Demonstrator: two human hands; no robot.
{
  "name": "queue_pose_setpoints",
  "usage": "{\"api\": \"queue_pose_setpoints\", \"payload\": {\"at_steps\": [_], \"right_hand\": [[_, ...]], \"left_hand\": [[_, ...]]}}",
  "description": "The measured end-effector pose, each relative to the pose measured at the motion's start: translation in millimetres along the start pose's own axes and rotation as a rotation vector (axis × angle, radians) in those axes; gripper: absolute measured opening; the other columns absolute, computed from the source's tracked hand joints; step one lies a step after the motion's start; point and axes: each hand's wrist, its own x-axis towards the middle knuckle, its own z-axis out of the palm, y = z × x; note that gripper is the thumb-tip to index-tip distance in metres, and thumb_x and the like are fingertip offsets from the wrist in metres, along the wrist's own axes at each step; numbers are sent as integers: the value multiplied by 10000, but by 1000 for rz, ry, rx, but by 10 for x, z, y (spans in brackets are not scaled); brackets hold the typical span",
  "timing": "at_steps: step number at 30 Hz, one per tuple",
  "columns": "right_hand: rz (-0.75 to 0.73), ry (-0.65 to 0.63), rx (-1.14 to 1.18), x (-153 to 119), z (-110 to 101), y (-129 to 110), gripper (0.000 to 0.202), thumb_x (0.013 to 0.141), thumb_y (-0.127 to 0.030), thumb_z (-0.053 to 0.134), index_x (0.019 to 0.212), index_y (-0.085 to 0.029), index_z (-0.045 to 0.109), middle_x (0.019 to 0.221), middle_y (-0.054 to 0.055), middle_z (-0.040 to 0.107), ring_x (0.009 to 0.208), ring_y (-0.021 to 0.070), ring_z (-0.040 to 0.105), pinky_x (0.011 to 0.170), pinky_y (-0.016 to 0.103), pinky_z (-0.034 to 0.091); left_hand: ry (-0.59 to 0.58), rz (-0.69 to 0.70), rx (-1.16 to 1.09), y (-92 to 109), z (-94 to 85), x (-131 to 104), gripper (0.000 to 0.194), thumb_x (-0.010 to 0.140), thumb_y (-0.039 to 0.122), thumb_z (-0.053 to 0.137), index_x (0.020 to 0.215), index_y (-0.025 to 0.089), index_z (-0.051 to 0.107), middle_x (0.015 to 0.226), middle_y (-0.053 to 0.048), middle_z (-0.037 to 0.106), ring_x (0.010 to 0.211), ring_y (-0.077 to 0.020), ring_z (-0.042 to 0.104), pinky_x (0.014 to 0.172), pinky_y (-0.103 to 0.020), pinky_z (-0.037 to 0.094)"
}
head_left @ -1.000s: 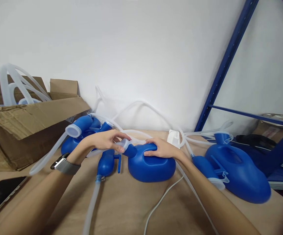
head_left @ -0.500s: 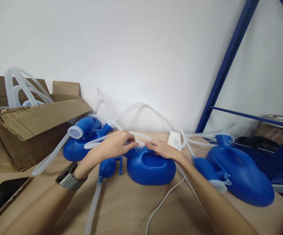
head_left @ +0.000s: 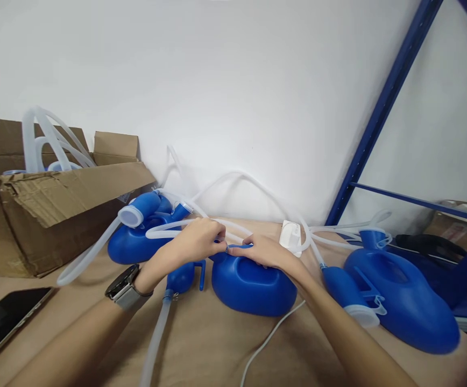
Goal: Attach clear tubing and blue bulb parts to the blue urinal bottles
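A blue plastic urinal bottle lies on the table in front of me, its handle opening facing up. My right hand grips the top of it, fingers over the handle and thumb stretched toward the neck. At the neck, my left hand is closed in a pinch; whatever is between its fingertips is hidden. Left of the bottle is a smaller blue funnel piece with a hook-like handle and a clear tube running off it. The bottle's mouth is mostly covered by my left hand.
More blue bottles with tubes lie at left and right. An open cardboard box holds looped tubes. A phone, a white adapter and a white cable are on the table. A blue rack post stands right.
The fingers of my left hand have drawn into a tighter pinch at the bottle's neck. My right thumb has moved closer to the neck. The bottle has shifted slightly, and the view has tilted.
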Motion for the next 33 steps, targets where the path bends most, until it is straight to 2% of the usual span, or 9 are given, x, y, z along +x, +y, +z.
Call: {"api": "queue_pose_setpoints", "payload": {"at_steps": [3,8,15,18,20,23,26,29,33], "right_hand": [[2,18,-12,17,13,9,806,681,-930,563,997,-213,749,607,33,681,544,220,647,516,306,422],[-24,48,-66,4,3,-40,713,716,-899,559,773,-216,755,755,86,764,727,284,717,568,322,422],[-22,52,-79,-26,6,-96,677,759,-862,549,608,-210,648,679,79,723,664,269,682,546,323,374],[-31,44,-63,-46,0,-117,678,753,-865,557,594,-209,625,663,80,703,656,260,666,540,317,364],[-33,17,-8,-57,-15,-120,677,733,-869,585,651,-201,663,648,71,682,626,234,637,527,304,364],[-56,-54,141,-56,-73,-75,653,723,-837,643,825,-194,701,544,0,576,511,157,519,475,268,307],[-125,-90,357,-73,-206,13,670,746,-783,675,1053,-188,673,484,-75,470,447,110,411,452,238,248],[-193,-15,548,-167,-415,69,739,753,-742,703,1220,-175,622,528,-78,505,457,101,423,452,229,280],[-248,175,688,-385,-709,57,707,754,-654,766,1254,-177,616,575,-60,546,486,104,451,466,235,354]], "left_hand": [[12,-27,8,31,13,5,155,830,251,583,744,190,696,715,-52,721,676,-211,627,612,-305,367],[29,-106,92,80,64,41,197,821,206,541,703,177,696,711,-83,721,680,-230,641,635,-323,365],[44,-176,72,62,137,52,141,788,199,568,710,172,682,717,-98,703,720,-246,651,650,-327,386],[58,-134,10,5,132,24,125,804,228,608,877,180,699,828,-88,723,807,-256,664,706,-327,433],[88,-99,-15,-41,90,-1,307,818,298,652,1103,187,675,1013,-98,732,929,-284,668,774,-344,466],[122,-47,-35,-106,-65,-57,488,856,452,675,1271,202,619,1217,-111,688,1088,-319,641,870,-381,485],[151,-8,-95,-146,-328,-160,424,917,527,606,1187,205,664,1177,-87,708,1079,-293,646,921,-376,486],[283,-42,-72,-141,-630,-314,465,915,582,582,1182,210,662,1203,-77,708,1120,-297,627,988,-386,475],[571,-140,29,-128,-937,-515,511,894,592,588,1262,237,602,1363,-67,623,1210,-298,579,1026,-388,463]]}}
